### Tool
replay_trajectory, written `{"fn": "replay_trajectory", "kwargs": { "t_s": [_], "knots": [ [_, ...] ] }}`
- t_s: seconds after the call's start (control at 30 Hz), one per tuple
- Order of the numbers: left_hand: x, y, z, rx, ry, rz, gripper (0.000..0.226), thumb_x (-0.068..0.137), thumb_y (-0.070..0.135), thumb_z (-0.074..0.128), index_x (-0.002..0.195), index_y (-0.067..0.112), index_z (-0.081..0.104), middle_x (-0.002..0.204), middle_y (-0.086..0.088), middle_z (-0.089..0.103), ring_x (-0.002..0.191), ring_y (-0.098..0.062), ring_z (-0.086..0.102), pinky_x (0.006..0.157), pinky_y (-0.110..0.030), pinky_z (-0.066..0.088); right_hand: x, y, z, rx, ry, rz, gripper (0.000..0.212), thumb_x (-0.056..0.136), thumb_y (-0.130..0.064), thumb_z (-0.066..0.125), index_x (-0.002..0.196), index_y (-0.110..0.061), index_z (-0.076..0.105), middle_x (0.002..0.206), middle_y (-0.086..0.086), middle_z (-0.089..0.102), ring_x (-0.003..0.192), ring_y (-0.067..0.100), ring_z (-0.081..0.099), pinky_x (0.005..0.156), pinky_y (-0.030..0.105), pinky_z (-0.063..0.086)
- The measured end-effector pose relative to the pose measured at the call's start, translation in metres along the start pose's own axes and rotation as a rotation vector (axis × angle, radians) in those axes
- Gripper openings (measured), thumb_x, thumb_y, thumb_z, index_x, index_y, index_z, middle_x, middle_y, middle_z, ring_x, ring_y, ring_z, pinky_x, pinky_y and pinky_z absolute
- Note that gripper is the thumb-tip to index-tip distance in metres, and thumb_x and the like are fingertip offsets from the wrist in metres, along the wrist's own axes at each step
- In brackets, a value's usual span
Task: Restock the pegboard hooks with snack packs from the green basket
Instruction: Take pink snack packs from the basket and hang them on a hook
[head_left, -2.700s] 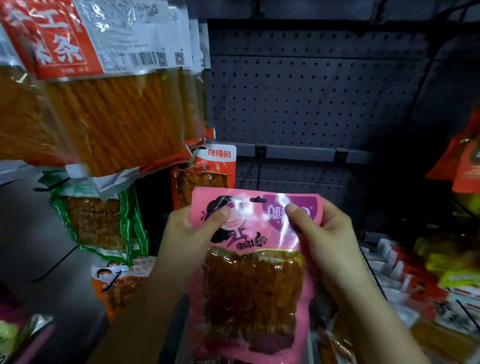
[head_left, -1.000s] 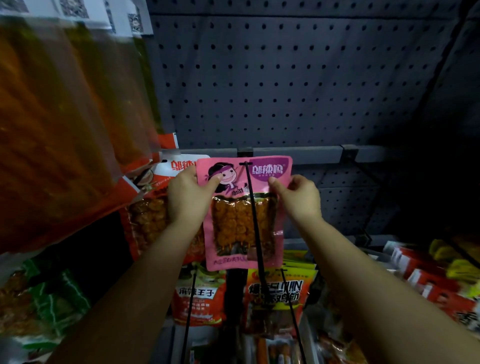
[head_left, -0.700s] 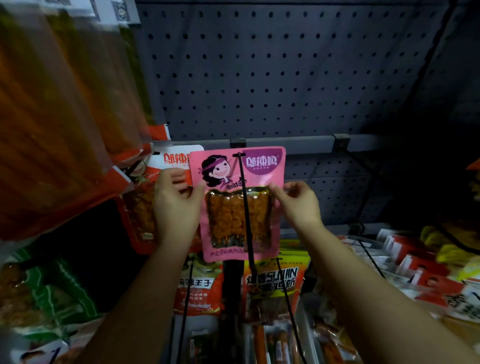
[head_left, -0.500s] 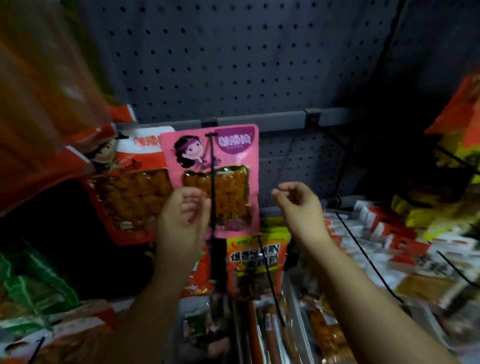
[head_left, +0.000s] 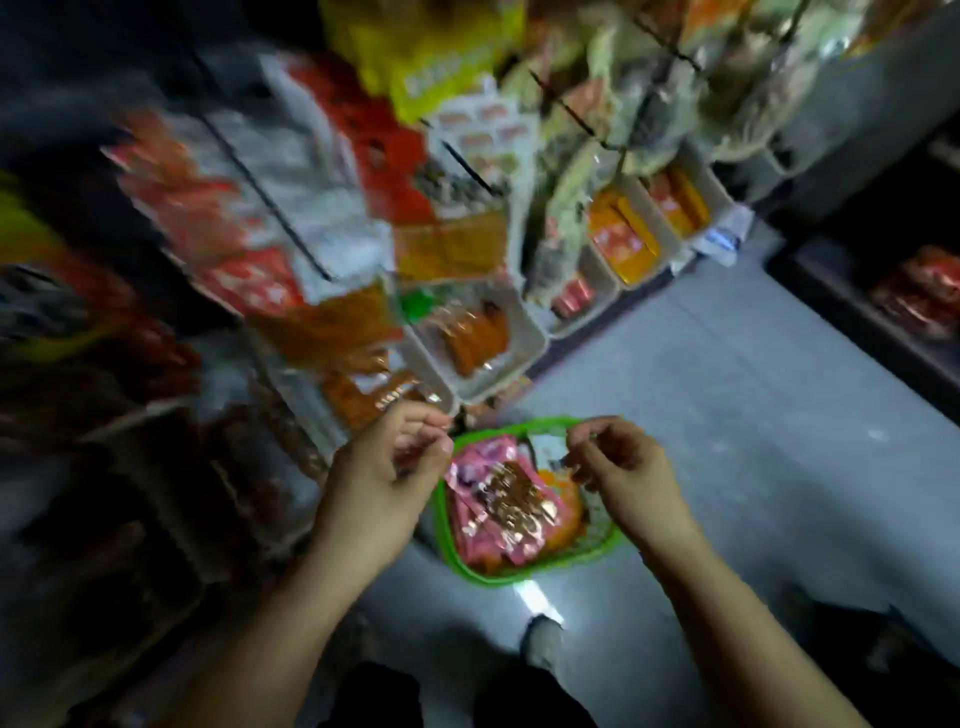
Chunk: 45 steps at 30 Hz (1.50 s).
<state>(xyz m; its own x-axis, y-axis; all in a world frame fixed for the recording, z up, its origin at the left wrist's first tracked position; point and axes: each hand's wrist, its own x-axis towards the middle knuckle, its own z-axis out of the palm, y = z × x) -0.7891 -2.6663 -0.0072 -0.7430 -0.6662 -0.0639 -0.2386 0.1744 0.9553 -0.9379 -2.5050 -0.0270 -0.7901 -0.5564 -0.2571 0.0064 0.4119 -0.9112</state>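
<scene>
The green basket (head_left: 524, 574) sits on the grey floor (head_left: 727, 415), and pink snack packs (head_left: 498, 504) lie inside it. The left hand (head_left: 384, 478) and the right hand (head_left: 618, 473) hang above the basket with fingers loosely curled, holding nothing. The picture is blurry, but white bins (head_left: 524, 358) of orange snacks stand near the basket.

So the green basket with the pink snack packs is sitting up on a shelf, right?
Not quite. In the head view the green basket with the pink snack packs sits on the floor, below both hands, not up on a shelf.
</scene>
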Motion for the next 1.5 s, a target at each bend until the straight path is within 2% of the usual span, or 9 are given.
{"fn": "replay_trajectory", "kwargs": {
  "t_s": [0.13, 0.33, 0.47, 0.6, 0.77, 0.97, 1.2, 1.33, 1.5],
  "knots": [
    [0.010, -0.115, 0.097, 0.058, -0.078, -0.213, 0.037, 0.083, -0.005, 0.063, 0.083, 0.032, 0.056, 0.082, 0.002, 0.064, 0.073, 0.010, 0.059, 0.073, -0.006, 0.043, 0.026, 0.124, -0.040, -0.169, -0.054, 0.229, 0.019, 0.090, -0.005, 0.057, 0.076, -0.017, 0.060, 0.063, 0.003, 0.063, 0.056, 0.011, 0.058, 0.060, 0.033, 0.049],
    [0.015, -0.322, 0.200, 0.142, -0.051, -0.528, 0.040, 0.083, -0.004, 0.063, 0.078, 0.036, 0.057, 0.084, 0.001, 0.062, 0.089, -0.024, 0.060, 0.080, -0.035, 0.046, 0.089, 0.321, -0.030, -0.528, -0.324, 0.471, 0.008, 0.088, -0.024, 0.061, 0.096, -0.021, 0.064, 0.101, 0.009, 0.070, 0.097, 0.029, 0.065, 0.081, 0.032, 0.048],
    [0.017, -0.441, 0.245, 0.119, -0.117, -0.764, 0.016, 0.088, 0.004, 0.061, 0.092, 0.019, 0.058, 0.101, -0.015, 0.063, 0.100, -0.037, 0.060, 0.078, -0.036, 0.047, 0.147, 0.421, 0.012, -0.741, -0.507, 0.394, 0.037, 0.090, -0.032, 0.061, 0.124, -0.016, 0.059, 0.120, 0.013, 0.066, 0.113, 0.030, 0.060, 0.088, 0.031, 0.046],
    [0.031, -0.511, 0.269, 0.031, -0.188, -0.864, 0.041, 0.088, 0.001, 0.059, 0.128, 0.002, 0.049, 0.128, -0.022, 0.056, 0.119, -0.040, 0.052, 0.103, -0.051, 0.040, 0.213, 0.476, 0.062, -0.661, -0.418, 0.215, 0.039, 0.084, -0.026, 0.067, 0.119, -0.009, 0.060, 0.118, 0.020, 0.062, 0.109, 0.034, 0.059, 0.088, 0.034, 0.045],
    [0.055, -0.530, 0.294, -0.099, -0.050, -0.840, 0.051, 0.088, 0.003, 0.057, 0.135, 0.018, 0.044, 0.128, -0.005, 0.055, 0.119, -0.027, 0.051, 0.103, -0.040, 0.039, 0.235, 0.511, 0.097, -0.440, -0.291, 0.268, 0.058, 0.077, -0.033, 0.076, 0.122, -0.009, 0.049, 0.109, 0.004, 0.062, 0.106, 0.028, 0.059, 0.077, 0.025, 0.041],
    [0.057, -0.526, 0.293, 0.207, -0.070, -0.697, 0.066, 0.088, 0.006, 0.059, 0.145, 0.021, 0.030, 0.151, -0.009, 0.024, 0.139, -0.026, 0.027, 0.115, -0.035, 0.022, 0.206, 0.526, 0.036, -0.087, -0.019, 0.354, 0.025, 0.071, -0.013, 0.082, 0.086, -0.013, 0.062, 0.067, -0.008, 0.069, 0.061, 0.008, 0.064, 0.058, 0.027, 0.052],
    [0.081, -0.513, 0.302, -0.016, 0.281, -0.852, 0.077, 0.081, 0.017, 0.072, 0.145, 0.016, 0.030, 0.130, -0.005, 0.057, 0.115, -0.023, 0.054, 0.101, -0.047, 0.043, 0.190, 0.527, 0.010, 0.077, 0.161, 0.515, 0.043, 0.077, -0.010, 0.076, 0.110, 0.010, 0.056, 0.092, 0.025, 0.067, 0.061, 0.025, 0.066, 0.049, 0.030, 0.054],
    [0.083, -0.504, 0.310, -0.124, 0.189, -0.945, 0.044, 0.081, 0.028, 0.070, 0.123, 0.021, 0.056, 0.116, -0.001, 0.063, 0.107, -0.024, 0.059, 0.085, -0.037, 0.048, 0.188, 0.530, 0.019, 0.119, 0.186, 0.581, 0.043, 0.077, -0.009, 0.077, 0.111, 0.008, 0.057, 0.100, 0.025, 0.068, 0.080, 0.035, 0.070, 0.061, 0.040, 0.059],
    [0.077, -0.479, 0.308, -0.270, 0.083, -0.867, 0.031, 0.090, 0.022, 0.059, 0.113, 0.042, 0.055, 0.112, 0.006, 0.063, 0.107, -0.022, 0.059, 0.088, -0.044, 0.049, 0.171, 0.521, 0.013, 0.214, 0.148, 0.571, 0.011, 0.078, -0.003, 0.073, 0.082, -0.003, 0.063, 0.054, -0.004, 0.065, 0.041, 0.008, 0.058, 0.041, 0.019, 0.044]
  ]
}}
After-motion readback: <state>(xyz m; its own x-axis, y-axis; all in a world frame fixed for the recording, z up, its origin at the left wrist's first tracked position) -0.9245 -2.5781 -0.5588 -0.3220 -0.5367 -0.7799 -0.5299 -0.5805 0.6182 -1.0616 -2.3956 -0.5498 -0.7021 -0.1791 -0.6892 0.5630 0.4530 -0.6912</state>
